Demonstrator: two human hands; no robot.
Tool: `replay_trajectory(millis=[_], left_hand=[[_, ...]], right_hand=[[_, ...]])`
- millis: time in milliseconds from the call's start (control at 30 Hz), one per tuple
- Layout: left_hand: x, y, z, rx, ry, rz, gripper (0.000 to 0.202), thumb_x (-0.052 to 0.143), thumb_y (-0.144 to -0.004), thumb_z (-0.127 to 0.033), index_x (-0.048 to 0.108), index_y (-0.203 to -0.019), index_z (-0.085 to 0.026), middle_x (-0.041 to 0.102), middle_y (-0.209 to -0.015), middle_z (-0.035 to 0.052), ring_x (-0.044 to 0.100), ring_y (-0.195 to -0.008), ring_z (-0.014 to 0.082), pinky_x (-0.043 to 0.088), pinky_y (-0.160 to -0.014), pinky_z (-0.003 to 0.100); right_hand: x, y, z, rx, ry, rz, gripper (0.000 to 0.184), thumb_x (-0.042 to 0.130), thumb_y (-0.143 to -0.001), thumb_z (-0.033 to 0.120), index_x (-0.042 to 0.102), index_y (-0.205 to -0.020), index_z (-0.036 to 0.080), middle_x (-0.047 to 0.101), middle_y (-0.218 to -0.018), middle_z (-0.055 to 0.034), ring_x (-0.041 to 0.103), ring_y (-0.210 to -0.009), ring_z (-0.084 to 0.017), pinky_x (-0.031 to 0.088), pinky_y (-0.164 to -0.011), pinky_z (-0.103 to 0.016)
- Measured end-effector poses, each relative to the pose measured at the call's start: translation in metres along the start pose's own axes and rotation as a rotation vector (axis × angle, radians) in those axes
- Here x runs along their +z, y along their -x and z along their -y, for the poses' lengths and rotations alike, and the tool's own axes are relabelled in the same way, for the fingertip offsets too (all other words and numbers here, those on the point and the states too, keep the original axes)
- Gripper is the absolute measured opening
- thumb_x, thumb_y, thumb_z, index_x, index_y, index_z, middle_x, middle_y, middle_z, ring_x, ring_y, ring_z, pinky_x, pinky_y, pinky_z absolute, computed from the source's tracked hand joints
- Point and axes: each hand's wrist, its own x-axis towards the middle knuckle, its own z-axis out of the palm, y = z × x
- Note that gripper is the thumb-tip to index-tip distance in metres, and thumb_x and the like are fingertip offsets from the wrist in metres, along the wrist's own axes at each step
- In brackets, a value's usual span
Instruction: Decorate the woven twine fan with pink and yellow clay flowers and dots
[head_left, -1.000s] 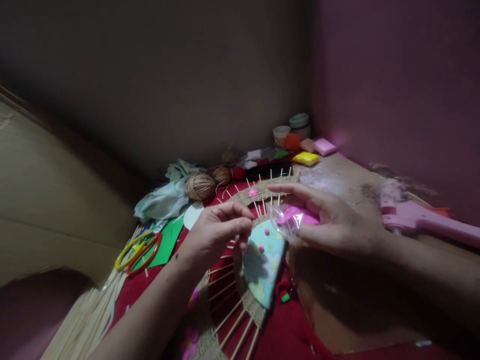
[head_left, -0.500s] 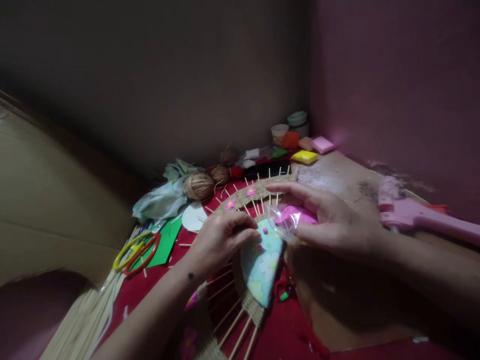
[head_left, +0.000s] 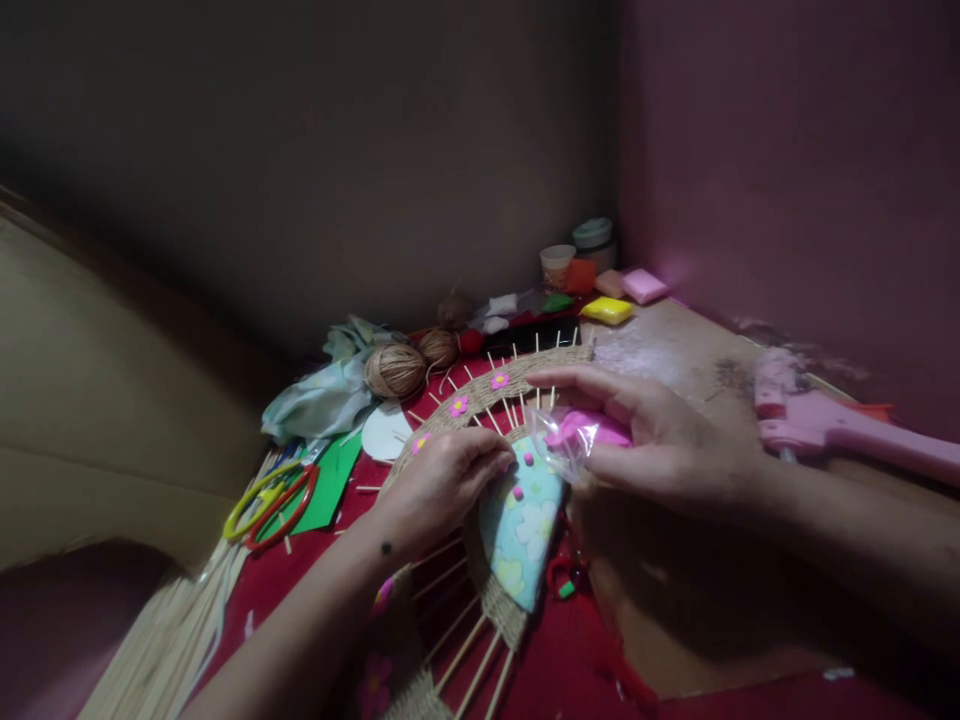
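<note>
A half-round fan of woven twine (head_left: 551, 362) on thin sticks lies on the red cloth, with pink clay flowers (head_left: 500, 380) along its outer band. Pale blue flowered fabric (head_left: 536, 520) covers its inner part and bears small pink clay balls (head_left: 518, 494). Over the twine band, my left hand (head_left: 450, 480) is closed, thumb and fingertips pinched at the fabric's edge; whatever is between them is hidden. My right hand (head_left: 660, 435) grips a clear plastic bag of pink clay (head_left: 589, 430) just above the fan's right side.
Left of the fan lie scissors (head_left: 281, 505), green sheet (head_left: 341, 480), wooden sticks (head_left: 172, 610) and twine balls (head_left: 395, 371). Clay packets (head_left: 607, 310) and a paper cup (head_left: 558, 266) stand at the back. A pink glue gun (head_left: 832, 420) lies right, by the wall.
My left hand's fingers have drawn closer together and shifted slightly, so the lower pink ball shows more fully. My right hand keeps hold of the clay bag.
</note>
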Motion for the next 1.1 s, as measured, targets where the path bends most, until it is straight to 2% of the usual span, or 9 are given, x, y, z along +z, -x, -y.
replay_trajectory(millis=[200, 333, 533, 600, 700, 767, 800, 933, 1100], left_hand=[[0.001, 0.0, -0.002, 0.01, 0.081, -0.026, 0.018, 0.052, -0.087, -0.021, 0.066, -0.076, -0.018, 0.061, -0.069, 0.0017, 0.047, -0.061, 0.0118, 0.031, -0.054, 0.02], [0.001, 0.0, -0.003, 0.007, 0.015, -0.028, 0.019, 0.051, -0.088, -0.023, 0.065, -0.078, -0.018, 0.061, -0.069, 0.0016, 0.048, -0.06, 0.0116, 0.031, -0.054, 0.021], [-0.001, -0.002, -0.002, -0.02, -0.062, 0.036, 0.018, 0.05, -0.089, -0.027, 0.066, -0.092, -0.019, 0.065, -0.084, 0.0032, 0.056, -0.076, 0.0151, 0.041, -0.066, 0.025], [-0.001, -0.001, -0.005, -0.061, -0.012, -0.042, 0.017, 0.051, -0.089, -0.028, 0.065, -0.09, -0.018, 0.063, -0.079, 0.002, 0.055, -0.07, 0.0134, 0.042, -0.061, 0.024], [-0.001, 0.005, -0.018, -0.102, 0.219, -0.302, 0.014, 0.053, -0.088, -0.029, 0.062, -0.087, -0.018, 0.056, -0.066, -0.0018, 0.05, -0.056, 0.0092, 0.039, -0.051, 0.02], [-0.001, 0.011, -0.029, -0.047, 0.331, -0.447, 0.009, 0.058, -0.086, -0.027, 0.061, -0.086, -0.018, 0.057, -0.067, -0.0025, 0.05, -0.056, 0.0079, 0.04, -0.05, 0.019], [-0.001, 0.014, -0.034, 0.002, 0.335, -0.47, 0.007, 0.061, -0.084, -0.025, 0.062, -0.084, -0.019, 0.058, -0.069, -0.0024, 0.05, -0.057, 0.0077, 0.041, -0.051, 0.019], [0.001, 0.021, -0.046, 0.115, 0.203, -0.375, 0.002, 0.065, -0.081, -0.022, 0.066, -0.082, -0.02, 0.062, -0.076, -0.0007, 0.056, -0.068, 0.0103, 0.045, -0.062, 0.022], [0.002, 0.02, -0.044, 0.101, 0.086, -0.275, 0.008, 0.062, -0.084, -0.023, 0.067, -0.09, -0.023, 0.067, -0.083, -0.0021, 0.06, -0.075, 0.0101, 0.045, -0.069, 0.023]], right_hand=[[0.0, 0.0, 0.0, -0.02, 0.004, 0.006, 0.058, 0.045, -0.066, 0.005, 0.05, -0.123, 0.012, 0.066, -0.105, -0.0084, 0.058, -0.108, -0.023, 0.05, -0.089, -0.037], [0.0, -0.001, 0.001, -0.004, -0.004, 0.009, 0.057, 0.045, -0.067, 0.005, 0.05, -0.123, 0.013, 0.066, -0.108, -0.0087, 0.056, -0.112, -0.025, 0.051, -0.09, -0.038], [0.001, -0.001, -0.003, -0.033, -0.022, 0.004, 0.058, 0.044, -0.067, 0.005, 0.05, -0.124, 0.01, 0.066, -0.104, -0.0095, 0.053, -0.117, -0.027, 0.051, -0.09, -0.041], [0.001, -0.001, -0.004, -0.031, -0.003, -0.001, 0.059, 0.045, -0.066, 0.005, 0.05, -0.124, 0.011, 0.064, -0.109, -0.01, 0.052, -0.117, -0.027, 0.05, -0.092, -0.042], [-0.001, 0.0, -0.003, -0.01, 0.072, 0.001, 0.063, 0.046, -0.064, 0.003, 0.05, -0.126, 0.014, 0.062, -0.115, -0.0099, 0.055, -0.113, -0.027, 0.051, -0.09, -0.042], [-0.002, 0.0, -0.001, 0.009, 0.131, 0.011, 0.065, 0.047, -0.064, 0.002, 0.05, -0.128, 0.015, 0.063, -0.114, -0.0092, 0.059, -0.106, -0.027, 0.053, -0.086, -0.042], [-0.002, 0.0, 0.0, 0.015, 0.161, 0.016, 0.065, 0.047, -0.065, 0.003, 0.05, -0.128, 0.016, 0.064, -0.111, -0.0089, 0.061, -0.102, -0.027, 0.054, -0.084, -0.042], [-0.001, 0.002, 0.002, -0.017, 0.262, 0.037, 0.064, 0.05, -0.068, 0.004, 0.048, -0.131, 0.016, 0.067, -0.097, -0.0073, 0.063, -0.094, -0.026, 0.055, -0.08, -0.041], [0.004, 0.004, -0.005, -0.172, 0.3, 0.018, 0.059, 0.051, -0.075, 0.006, 0.043, -0.132, 0.019, 0.061, -0.121, -0.0097, 0.056, -0.113, -0.026, 0.049, -0.093, -0.043]])
